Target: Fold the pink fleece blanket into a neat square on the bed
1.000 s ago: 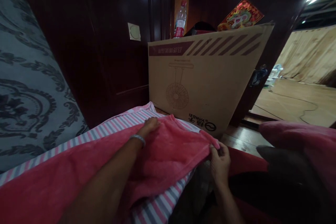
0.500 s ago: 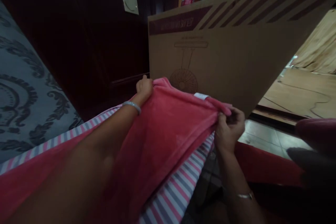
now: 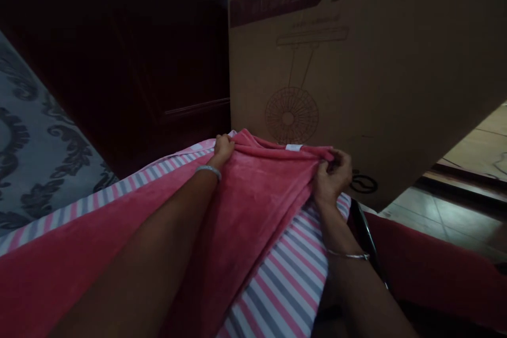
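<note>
A soft pink-red blanket (image 3: 257, 195) lies stretched over a pink, grey and white striped sheet (image 3: 289, 285). My left hand (image 3: 223, 148) is closed on the blanket's far left corner, a pale bangle on its wrist. My right hand (image 3: 335, 174) pinches the far right corner, close to a small white label (image 3: 293, 147) on the edge. Both hands hold the far edge taut, near the bottom of a big cardboard box (image 3: 376, 74).
The cardboard box, printed with a fan drawing, stands upright just beyond the bed. Dark wooden panelling (image 3: 130, 63) runs behind on the left. A grey patterned wall (image 3: 35, 153) is at far left. Tiled and wooden floor (image 3: 455, 206) shows at right, above a red cover (image 3: 428, 269).
Both hands have carried the blanket's far edge forward toward the box and spread it flatter over the striped sheet; the view has dipped closer, so the bottle on the box is out of sight.
</note>
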A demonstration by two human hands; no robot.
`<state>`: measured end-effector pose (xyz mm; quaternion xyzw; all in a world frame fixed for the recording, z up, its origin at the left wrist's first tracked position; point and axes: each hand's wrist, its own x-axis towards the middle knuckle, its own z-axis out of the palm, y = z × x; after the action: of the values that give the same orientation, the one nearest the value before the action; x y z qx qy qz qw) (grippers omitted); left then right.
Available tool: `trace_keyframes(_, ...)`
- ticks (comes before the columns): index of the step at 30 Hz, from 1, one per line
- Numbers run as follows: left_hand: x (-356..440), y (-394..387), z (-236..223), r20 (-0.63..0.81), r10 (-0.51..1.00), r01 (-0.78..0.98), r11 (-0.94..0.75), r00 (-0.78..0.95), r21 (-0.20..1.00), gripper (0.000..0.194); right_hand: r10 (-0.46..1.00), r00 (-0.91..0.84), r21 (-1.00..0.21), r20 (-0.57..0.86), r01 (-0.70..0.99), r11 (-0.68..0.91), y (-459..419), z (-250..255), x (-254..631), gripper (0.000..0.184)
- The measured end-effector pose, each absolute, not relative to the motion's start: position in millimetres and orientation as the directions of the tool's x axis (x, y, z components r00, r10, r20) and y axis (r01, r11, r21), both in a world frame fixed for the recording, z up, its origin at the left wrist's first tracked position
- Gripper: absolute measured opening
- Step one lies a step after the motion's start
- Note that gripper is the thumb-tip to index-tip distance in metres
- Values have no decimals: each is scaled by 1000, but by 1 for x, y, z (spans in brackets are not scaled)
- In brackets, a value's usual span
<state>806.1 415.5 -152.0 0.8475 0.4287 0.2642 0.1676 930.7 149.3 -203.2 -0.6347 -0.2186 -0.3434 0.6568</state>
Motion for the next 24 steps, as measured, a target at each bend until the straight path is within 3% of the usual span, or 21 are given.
trace_keyframes(4,813,415,-180,314,713,537,-687,627,490,50,-151,693,-707,705,704,-69,145,-213,939,35)
trace_keyframes(14,750,393,-147,213,481,410,-860,850,305,37,-65,792,-782,606,579,-233,133,-232,937,24)
trace_keyframes(18,661,354,-135,123,389,348,-900,913,262,24,-42,822,-795,569,536,-285,129,-231,934,24)
trace_keyframes(21,562,304,-125,111,298,274,-943,948,187,27,-14,832,-789,554,520,-328,127,-227,933,27)
trace_keyframes(24,456,234,-118,120,379,361,-920,917,151,32,23,848,-790,529,503,-350,125,-224,931,31)
